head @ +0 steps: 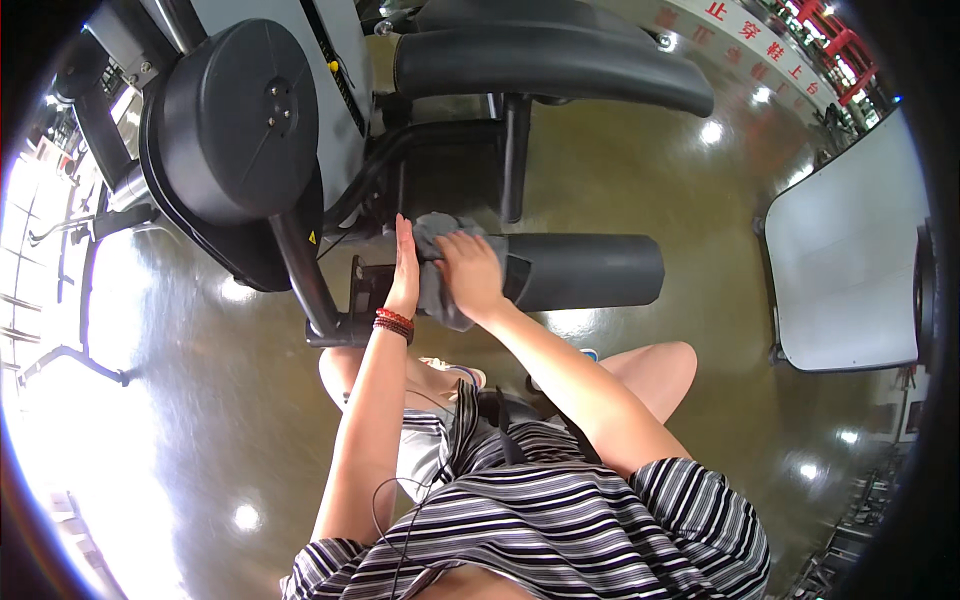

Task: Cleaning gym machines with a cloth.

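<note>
A crumpled grey cloth (445, 225) lies over the left end of a black padded roller (600, 270) on a leg exercise machine. My right hand (472, 276) presses on the cloth from above, its fingers bent over the fabric. Edge-on at the cloth's left side is my left hand (406, 262), fingers straight and pointing away from me. Its palm faces the cloth; whether it grips any fabric is hidden. Bead bracelets (394, 322) circle the left wrist. Just left of that hand is the roller's black metal bracket (364, 289).
A round black pivot housing (232, 120) with a slanted lever arm (304, 274) rises at left. Beyond the roller is a black padded seat (547, 64) on a steel post (516, 157). A white panel (847, 255) stands at right. My bent knees flank the near side above the glossy floor (247, 420).
</note>
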Tool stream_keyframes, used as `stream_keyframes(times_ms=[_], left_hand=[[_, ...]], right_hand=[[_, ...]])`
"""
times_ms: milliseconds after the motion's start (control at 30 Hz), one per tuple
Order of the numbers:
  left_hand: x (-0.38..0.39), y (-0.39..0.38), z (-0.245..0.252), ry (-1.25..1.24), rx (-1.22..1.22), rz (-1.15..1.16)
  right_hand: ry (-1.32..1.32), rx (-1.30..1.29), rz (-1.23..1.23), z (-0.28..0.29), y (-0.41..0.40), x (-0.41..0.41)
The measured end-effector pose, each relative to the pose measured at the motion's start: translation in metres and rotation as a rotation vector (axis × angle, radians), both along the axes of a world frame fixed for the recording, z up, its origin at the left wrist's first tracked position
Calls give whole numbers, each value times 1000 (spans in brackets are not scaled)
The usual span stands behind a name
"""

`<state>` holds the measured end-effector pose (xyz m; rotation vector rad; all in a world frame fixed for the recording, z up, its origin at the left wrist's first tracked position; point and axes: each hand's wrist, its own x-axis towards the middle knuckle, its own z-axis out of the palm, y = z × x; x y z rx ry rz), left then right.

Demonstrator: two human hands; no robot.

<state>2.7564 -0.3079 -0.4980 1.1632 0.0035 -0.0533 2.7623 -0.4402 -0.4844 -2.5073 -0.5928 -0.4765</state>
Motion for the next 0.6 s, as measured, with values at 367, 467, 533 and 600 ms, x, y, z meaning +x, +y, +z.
stream_keyframes(times_ms=[367,467,533,600], left_hand=[[0,3,-3,-32,-13,8],[10,-10,-5,-23,91,0],[9,-3,-11,-9,238,43],[9,1,-20,-16,496,114]], right_hand=[[21,-18,-112,2,-10,-4],[9,-7,-93,4,14,-1],[13,7,-83,0,10,-1],[-70,4,20,-4,-18,-6]])
